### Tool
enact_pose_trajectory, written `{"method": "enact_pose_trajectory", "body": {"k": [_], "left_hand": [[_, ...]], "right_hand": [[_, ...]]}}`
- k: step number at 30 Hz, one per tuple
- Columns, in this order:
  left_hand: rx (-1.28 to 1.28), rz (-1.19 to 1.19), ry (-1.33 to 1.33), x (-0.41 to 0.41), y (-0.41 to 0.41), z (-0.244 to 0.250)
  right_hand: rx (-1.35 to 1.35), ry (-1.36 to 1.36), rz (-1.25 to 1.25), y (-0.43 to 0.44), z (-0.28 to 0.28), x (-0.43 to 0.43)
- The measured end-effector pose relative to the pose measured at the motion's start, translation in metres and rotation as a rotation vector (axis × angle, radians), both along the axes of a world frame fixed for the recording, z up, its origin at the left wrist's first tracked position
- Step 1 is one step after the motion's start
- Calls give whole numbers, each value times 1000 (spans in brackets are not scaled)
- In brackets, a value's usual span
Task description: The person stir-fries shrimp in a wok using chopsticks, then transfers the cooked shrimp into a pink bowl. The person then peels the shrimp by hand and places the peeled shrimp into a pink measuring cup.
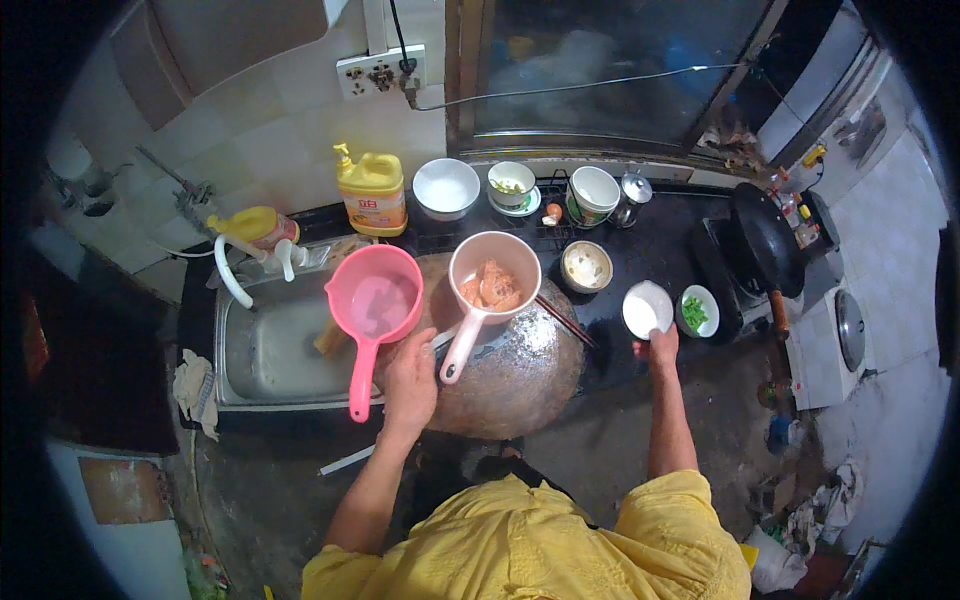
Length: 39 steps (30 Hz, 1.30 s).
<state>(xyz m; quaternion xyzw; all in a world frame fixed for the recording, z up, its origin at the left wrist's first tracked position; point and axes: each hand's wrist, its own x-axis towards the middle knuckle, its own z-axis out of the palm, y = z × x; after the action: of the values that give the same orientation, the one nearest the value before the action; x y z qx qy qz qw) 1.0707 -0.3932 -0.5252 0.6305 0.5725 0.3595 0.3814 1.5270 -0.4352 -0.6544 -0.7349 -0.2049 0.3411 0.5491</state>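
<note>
My right hand [663, 348] grips the near rim of a small bowl of white contents [647, 310], beside a bowl of chopped green vegetable [698, 311]. My left hand [411, 379] is on the round wooden board [525, 382], between a pink plastic dipper [376, 292] and a pale pink dipper [495, 259] with shrimp in it. A light, blade-like strip shows by its fingers; whether it is held I cannot tell. Dark chopsticks [568, 322] lie at the board's right edge. A patterned bowl [586, 267] with pale contents stands behind them.
The steel sink [285, 345] and its faucet [232, 270] are at left. Along the back stand a yellow detergent jug [371, 196], a white bowl [446, 189], stacked tubs [592, 195] and an egg [553, 211]. A wok [769, 240] leans over the stove at right.
</note>
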Motion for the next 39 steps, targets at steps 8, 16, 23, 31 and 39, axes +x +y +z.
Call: {"method": "enact_pose_trajectory", "body": {"k": [8, 16, 23, 31, 39], "left_hand": [[-104, -26, 237, 42, 10, -38], [162, 15, 439, 43, -5, -3], [-117, -211, 571, 122, 96, -24], [-197, -90, 673, 143, 122, -56], [-502, 6, -434, 91, 106, 7]], "right_hand": [[-206, 261, -148, -4, -91, 14], [-383, -449, -110, -10, -38, 16], [145, -712, 23, 7, -26, 12], [128, -366, 304, 8, 27, -80], [313, -109, 564, 34, 86, -132]]}}
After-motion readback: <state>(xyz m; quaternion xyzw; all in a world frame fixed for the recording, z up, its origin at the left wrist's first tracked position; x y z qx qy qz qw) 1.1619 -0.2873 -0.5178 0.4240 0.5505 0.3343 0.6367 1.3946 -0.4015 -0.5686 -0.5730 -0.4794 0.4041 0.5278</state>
